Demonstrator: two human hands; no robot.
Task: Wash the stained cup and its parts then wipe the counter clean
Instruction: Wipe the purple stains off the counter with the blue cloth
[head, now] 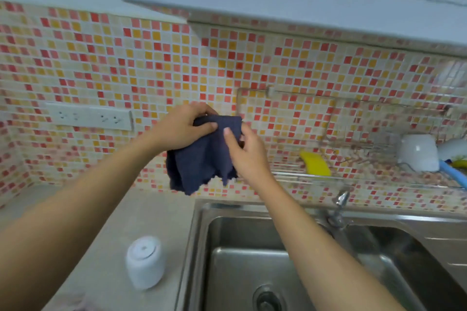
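The whole scene is softly blurred, so we lose fine detail. The right edge cuts off the wire rack (353,134), and also a blue tube-like thing (452,174) that we cannot identify. The bottom edge crops the drain (266,298) of the sink (252,260). Our hands cover the top edge of the cloth (202,156), so we cannot tell how it is folded there.

The wall (151,63) is a mosaic of small square tiles in red, orange and cream, with a white socket strip (88,116) set into it. The counter (101,222) is smooth and pale beige. The sink is stainless steel, with a chrome tap (340,207) at its rear rim. The white cup (145,264) stands upside down on the counter, just left of the sink, its round base facing up. In the rack sit a yellow sponge (316,163) and an upturned white mug (419,153).

We hold the dark blue cloth up in front of the wall; it is limp and hangs in folds with an uneven lower edge. Our left hand (182,129) grips its upper left corner, fingers curled over the top and thumb across the front. Our right hand (245,154) pinches the upper right edge between thumb and fingers.
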